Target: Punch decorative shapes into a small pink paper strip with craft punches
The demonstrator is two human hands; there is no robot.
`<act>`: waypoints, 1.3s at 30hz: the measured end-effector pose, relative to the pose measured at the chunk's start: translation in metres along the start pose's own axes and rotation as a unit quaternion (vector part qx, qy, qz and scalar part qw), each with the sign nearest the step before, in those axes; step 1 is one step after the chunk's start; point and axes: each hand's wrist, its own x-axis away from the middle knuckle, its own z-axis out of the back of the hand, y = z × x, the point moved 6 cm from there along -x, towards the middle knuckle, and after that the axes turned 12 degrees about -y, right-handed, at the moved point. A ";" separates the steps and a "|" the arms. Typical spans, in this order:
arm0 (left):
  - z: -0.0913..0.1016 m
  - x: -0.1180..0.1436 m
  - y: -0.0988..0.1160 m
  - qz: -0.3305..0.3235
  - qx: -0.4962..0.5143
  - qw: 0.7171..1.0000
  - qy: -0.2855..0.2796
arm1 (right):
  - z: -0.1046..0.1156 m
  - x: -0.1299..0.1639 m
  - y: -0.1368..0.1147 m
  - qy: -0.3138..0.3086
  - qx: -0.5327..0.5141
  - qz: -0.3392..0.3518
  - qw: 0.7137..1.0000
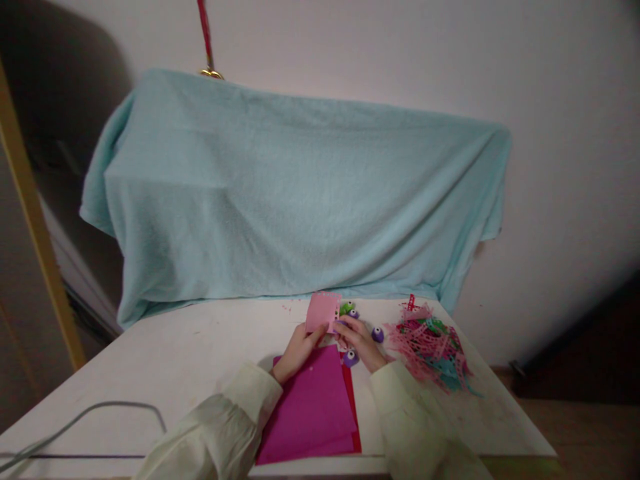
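My left hand [302,348] is closed on the lower edge of a pink sheet of paper [323,312], thumb on top. Small holes run along the sheet's right and top edges. My right hand [359,339] is closed at the lower right corner of the sheet, around a small purple paper punch [339,327] mostly hidden by the fingers. Close to the right hand stand more small punches: a green punch [346,308], a purple punch [354,314], another purple one to the right [378,335] and one below the palm [351,358].
Magenta sheets [310,413] lie over red sheets [357,420] at the front of the white table [210,353]. On the right is a heap of hole-punched paper strips [430,347]. A light blue cloth [300,193] hangs behind. A grey cable [100,405] crosses the left front.
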 end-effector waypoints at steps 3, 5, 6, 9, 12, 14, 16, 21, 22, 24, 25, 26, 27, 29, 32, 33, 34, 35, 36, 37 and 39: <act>0.000 0.000 0.002 -0.006 0.001 1.000 -0.001 | -0.002 0.001 -0.001 -0.001 -0.004 -0.004 1.000; -0.001 0.000 0.003 -0.011 0.001 1.000 -0.003 | -0.004 0.002 -0.002 -0.004 -0.006 -0.007 1.000; -0.001 0.000 0.003 -0.013 0.001 1.000 -0.004 | -0.005 0.003 -0.003 -0.006 -0.008 -0.008 1.000; -0.002 0.001 0.005 -0.008 -0.001 1.000 -0.010 | -0.007 0.004 -0.005 -0.012 -0.016 -0.005 1.000; -0.003 0.002 0.009 -0.005 -0.007 1.000 -0.024 | -0.006 0.004 -0.004 -0.012 -0.021 -0.009 1.000; -0.003 0.003 0.011 -0.006 -0.008 1.000 -0.029 | -0.005 0.003 -0.003 -0.013 -0.022 -0.010 1.000; -0.003 0.003 0.013 -0.007 -0.011 1.000 -0.027 | -0.004 0.003 -0.001 -0.011 -0.024 -0.007 1.000; -0.002 0.003 0.013 -0.002 -0.021 1.000 -0.014 | -0.003 0.001 0.002 -0.001 -0.029 -0.007 1.000; -0.002 0.003 0.012 -0.002 -0.020 1.000 -0.013 | -0.003 0.001 0.002 -0.002 -0.030 -0.008 1.000; -0.001 0.003 0.012 -0.004 -0.018 1.000 -0.013 | -0.003 0.001 0.002 -0.005 -0.032 -0.008 0.999; -0.001 0.003 0.011 -0.005 -0.018 1.000 -0.014 | -0.004 0.001 0.002 -0.007 -0.032 -0.008 0.999; -0.002 0.003 0.011 -0.004 -0.018 1.000 -0.017 | -0.004 0.002 0.001 -0.008 -0.031 -0.008 0.999; -0.002 0.003 0.010 -0.003 -0.018 1.000 -0.019 | -0.004 0.002 0.001 -0.008 -0.031 -0.009 0.999; -0.003 0.002 0.007 0.000 -0.017 1.000 -0.024 | -0.005 0.003 0.000 -0.010 -0.030 -0.012 0.999; -0.004 0.000 0.002 0.002 -0.021 0.999 -0.027 | -0.006 0.003 0.000 -0.017 -0.029 -0.015 0.999; -0.004 0.000 0.000 0.001 -0.023 0.999 -0.027 | -0.007 0.003 -0.001 -0.019 -0.029 -0.015 0.999; -0.004 -0.001 -0.001 0.000 -0.025 0.999 -0.027 | -0.007 0.004 -0.001 -0.021 -0.029 -0.014 0.999; -0.005 -0.001 -0.002 -0.001 -0.026 0.999 -0.027 | -0.007 0.004 -0.001 -0.022 -0.029 -0.013 0.999; -0.005 -0.001 -0.003 0.000 -0.026 0.999 -0.028 | -0.007 0.004 -0.002 -0.024 -0.030 -0.012 0.999; -0.005 -0.001 -0.003 0.000 -0.026 0.999 -0.029 | -0.007 0.004 -0.002 -0.025 -0.031 -0.012 0.999; -0.006 -0.001 -0.003 0.001 -0.025 0.999 -0.031 | -0.007 0.004 -0.002 -0.027 -0.032 -0.014 0.999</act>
